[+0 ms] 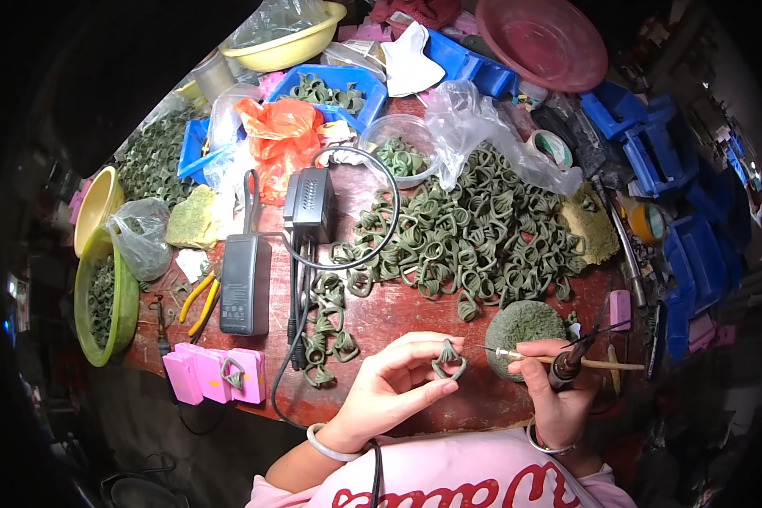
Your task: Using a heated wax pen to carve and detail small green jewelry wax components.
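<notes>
My left hand (389, 379) pinches a dark green ring (450, 366) between thumb and fingertips, its peaked top pointing up. Just right of it, my right hand (552, 405) is closed round a thin needle-tipped tool (506, 354) with a pale wooden handle, the tip aimed left toward the ring but apart from it. A dark-handled pen-like tool (565, 367) also sits in the right hand, crossing the wooden handle. Behind that hand is a round green rough-textured pad (527, 326). A large heap of similar green rings (474, 233) covers the table beyond.
A black box (245, 284) and a black adapter (309, 206) with looping cable stand left of centre. Pink blocks (214, 375) line the front left edge, near yellow-handled pliers (199, 305). Blue bins (694, 262) stack at right; a green basin (107, 296) stands at left.
</notes>
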The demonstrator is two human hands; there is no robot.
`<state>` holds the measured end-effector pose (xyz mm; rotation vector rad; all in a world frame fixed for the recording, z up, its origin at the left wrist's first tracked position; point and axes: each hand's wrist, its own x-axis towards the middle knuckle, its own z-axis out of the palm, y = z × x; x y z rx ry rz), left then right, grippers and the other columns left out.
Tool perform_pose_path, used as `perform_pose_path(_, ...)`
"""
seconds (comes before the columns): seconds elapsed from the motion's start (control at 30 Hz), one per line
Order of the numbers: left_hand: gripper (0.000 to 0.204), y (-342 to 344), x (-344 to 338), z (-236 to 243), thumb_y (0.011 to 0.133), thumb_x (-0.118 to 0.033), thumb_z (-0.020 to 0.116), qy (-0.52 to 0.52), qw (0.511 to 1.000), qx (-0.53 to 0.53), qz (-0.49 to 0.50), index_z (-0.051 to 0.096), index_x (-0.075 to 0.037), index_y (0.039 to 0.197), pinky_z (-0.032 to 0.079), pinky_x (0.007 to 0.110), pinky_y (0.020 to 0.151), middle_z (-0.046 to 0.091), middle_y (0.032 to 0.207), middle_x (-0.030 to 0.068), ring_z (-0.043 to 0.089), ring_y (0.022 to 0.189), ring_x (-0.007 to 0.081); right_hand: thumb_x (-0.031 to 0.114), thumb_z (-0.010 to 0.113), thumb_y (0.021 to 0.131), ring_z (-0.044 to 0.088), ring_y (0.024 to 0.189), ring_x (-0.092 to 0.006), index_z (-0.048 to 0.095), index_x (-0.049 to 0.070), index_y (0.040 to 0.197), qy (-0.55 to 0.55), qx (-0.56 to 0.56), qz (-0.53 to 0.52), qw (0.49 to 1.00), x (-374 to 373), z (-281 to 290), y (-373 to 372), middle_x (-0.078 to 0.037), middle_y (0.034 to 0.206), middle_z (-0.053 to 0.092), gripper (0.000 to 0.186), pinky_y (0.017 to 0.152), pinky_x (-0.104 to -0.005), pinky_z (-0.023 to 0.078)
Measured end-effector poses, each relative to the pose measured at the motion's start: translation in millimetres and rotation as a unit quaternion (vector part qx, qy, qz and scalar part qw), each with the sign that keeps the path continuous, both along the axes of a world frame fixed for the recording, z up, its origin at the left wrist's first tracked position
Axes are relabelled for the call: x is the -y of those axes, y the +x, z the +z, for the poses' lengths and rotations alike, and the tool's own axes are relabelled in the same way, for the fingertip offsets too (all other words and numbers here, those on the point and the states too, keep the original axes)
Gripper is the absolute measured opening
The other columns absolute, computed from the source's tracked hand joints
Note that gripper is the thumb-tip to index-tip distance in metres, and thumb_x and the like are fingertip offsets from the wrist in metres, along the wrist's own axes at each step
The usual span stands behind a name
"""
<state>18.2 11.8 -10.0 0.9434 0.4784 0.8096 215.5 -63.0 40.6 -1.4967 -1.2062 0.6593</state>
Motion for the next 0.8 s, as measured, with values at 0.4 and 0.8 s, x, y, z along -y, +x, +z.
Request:
perform_pose_path(0.4, 0.019, -4, -6, 6, 0.083, 0.001, 0.072, 0.175, 0.975, -0.112, 0.073, 0.073, 0.0, 0.102, 0.049, 0.035, 0.094, 0.065, 0.119, 0.0165, 0.062, 0.109, 0.0232, -0.004, 0.069, 0.084, 0.068, 0.077, -0.0201, 0.069, -0.004, 0.091, -0.015, -0.053, 0.016, 0.998, 3, 3, -1, -0.014, 0.09, 0.07, 0.007, 0.072, -0.0305, 0.053)
perform_pose_path(0.8, 0.033, -4, 3, -2, 0.086, 0.011, 0.064, -0.047, 0.996, 0.065, 0.03, 0.047, -0.003, 0.111, 0.047, 0.034, 0.098, 0.058, 0.12, 0.0191, 0.058, 0.115, 0.0219, -0.006, 0.069, 0.083, 0.068, 0.076, -0.0211, 0.067, -0.006, 0.093, -0.025, -0.018, 0.054, 0.998, 1, 6, 0, -0.016, 0.094, 0.07, 0.011, 0.068, -0.0301, 0.054)
